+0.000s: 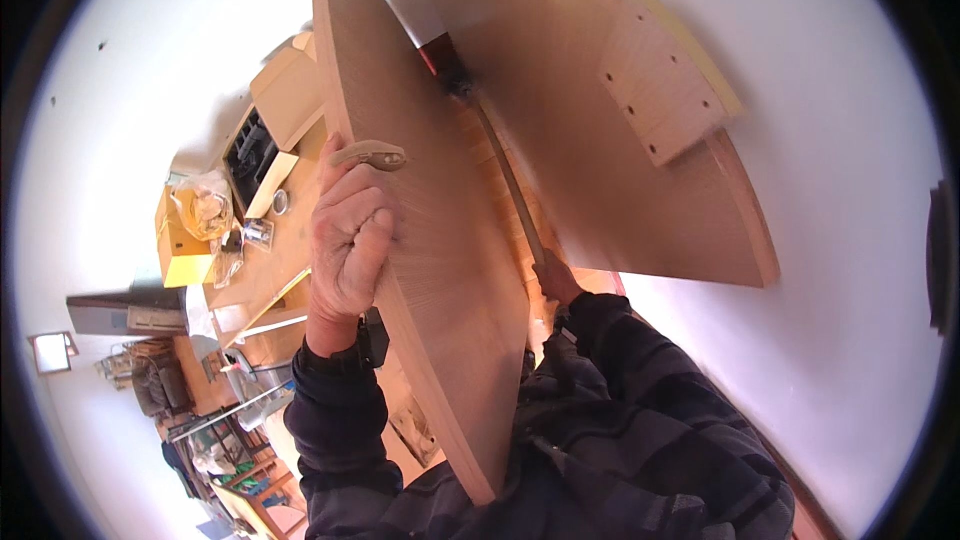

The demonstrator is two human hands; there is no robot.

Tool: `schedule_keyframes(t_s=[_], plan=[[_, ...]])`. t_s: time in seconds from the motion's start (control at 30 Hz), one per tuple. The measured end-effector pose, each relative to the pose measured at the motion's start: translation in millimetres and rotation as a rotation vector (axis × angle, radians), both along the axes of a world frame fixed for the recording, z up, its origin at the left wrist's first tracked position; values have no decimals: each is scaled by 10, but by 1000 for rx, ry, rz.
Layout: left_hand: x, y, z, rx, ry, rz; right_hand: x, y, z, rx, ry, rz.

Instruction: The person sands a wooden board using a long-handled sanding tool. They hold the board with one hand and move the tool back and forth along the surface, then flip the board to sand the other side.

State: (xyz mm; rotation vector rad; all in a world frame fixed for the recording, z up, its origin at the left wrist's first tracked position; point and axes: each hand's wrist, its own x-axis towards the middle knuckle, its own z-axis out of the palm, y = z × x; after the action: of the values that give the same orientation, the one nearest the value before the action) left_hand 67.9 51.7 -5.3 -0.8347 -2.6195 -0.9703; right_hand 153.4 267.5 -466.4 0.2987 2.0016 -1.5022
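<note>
At nine o'clock, our left hand [352,225] clasps the edge of a wooden panel [450,280] running from eleven to six; our right hand [557,280], at four, grasps a wooden stick [510,175] (its top reaches a red-and-black piece [441,55] near twelve). A second panel [570,170] stands at two.

Over to your left, a wood-toned counter [292,245] carries an opened cardboard box [290,90] with black contents showing. Near it you have a yellow box [187,255], a see-through plastic bag [205,205] bunched at its top, a small round item [280,202] and a small packet [259,233]. Lower down on that side you can see a dark brown padded item [162,385] and a bright dark-framed rectangle [52,352] against the white wall [120,100]. At your far right sits a black object [940,260], too cut off to identify.
</note>
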Motion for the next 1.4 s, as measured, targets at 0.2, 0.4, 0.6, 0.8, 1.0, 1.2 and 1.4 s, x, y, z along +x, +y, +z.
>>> schedule_keyframes(t_s=[0.2, 0.4, 0.6, 0.8, 1.0, 1.2, 1.4], plan=[[18, 41, 14, 45, 23, -50, 977, 399, -33, 318, 285, 68], [39, 0, -32, 45, 57, -108, 2051, 912, 427, 478, 95, 177], [1, 4, -180, 131, 129, -160, 3727, 1269, 868, 580, 152, 147], [-121, -42, -280, 30, 380, -317, 5619, 1418, 1661, 510, -161, -115], [-175, -40, -341, -15, 540, -342, 7297, 1666, 2363, 963, -776, 88], [-188, -87, -343, -74, 603, -351, 6808, 1471, 1493, 761, -689, 201], [-255, -260, -394, -146, 607, -323, 5009, 430, 117, 488, -558, -388]])
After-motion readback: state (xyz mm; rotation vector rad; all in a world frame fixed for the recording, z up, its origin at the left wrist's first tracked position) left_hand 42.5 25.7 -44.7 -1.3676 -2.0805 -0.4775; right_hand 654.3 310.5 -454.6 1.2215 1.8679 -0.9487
